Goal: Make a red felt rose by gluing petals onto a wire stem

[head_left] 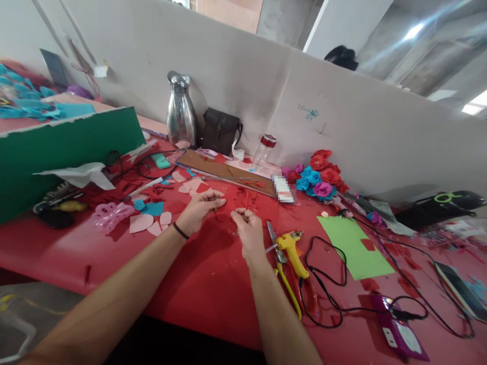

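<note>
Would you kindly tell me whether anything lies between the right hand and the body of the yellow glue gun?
Yes: a pointed metal blade lies just beside the right hand, between it and the body of the yellow glue gun. The gun's nozzle also points toward the hand's side.

Craft workshop, by the look of it: red worktable (207, 294) w/ glue gun (291, 249), scissors (288, 289), cut paper bits (141, 223), pwr strip (399, 329) & a bunch of fake flowers (330, 176). White partition (236, 76) w/ scribbled nos. (309, 112), bare concrete (283, 23) past it, so prob. a work bay in a larger bldg.
</note>
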The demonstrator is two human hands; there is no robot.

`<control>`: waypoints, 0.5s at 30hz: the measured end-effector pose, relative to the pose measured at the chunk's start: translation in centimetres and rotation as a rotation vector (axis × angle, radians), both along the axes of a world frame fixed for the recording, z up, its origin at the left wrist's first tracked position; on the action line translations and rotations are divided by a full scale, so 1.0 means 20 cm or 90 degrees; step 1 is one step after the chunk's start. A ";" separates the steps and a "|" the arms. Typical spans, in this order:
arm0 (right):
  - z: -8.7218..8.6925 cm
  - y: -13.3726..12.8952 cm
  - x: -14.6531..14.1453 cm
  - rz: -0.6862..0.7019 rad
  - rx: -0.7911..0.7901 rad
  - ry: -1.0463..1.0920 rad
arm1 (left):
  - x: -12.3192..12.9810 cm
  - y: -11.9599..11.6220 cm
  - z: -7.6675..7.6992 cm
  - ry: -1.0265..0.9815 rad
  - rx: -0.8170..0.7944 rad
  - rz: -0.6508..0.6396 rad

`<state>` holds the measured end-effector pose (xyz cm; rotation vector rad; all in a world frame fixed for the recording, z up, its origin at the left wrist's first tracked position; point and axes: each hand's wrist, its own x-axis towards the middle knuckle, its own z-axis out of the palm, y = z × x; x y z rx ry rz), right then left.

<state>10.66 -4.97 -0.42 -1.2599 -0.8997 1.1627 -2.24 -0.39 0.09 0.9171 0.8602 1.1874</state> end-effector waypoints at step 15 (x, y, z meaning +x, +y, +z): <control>0.00 0.00 0.00 0.009 -0.017 -0.016 | -0.01 0.01 -0.01 0.101 0.044 -0.057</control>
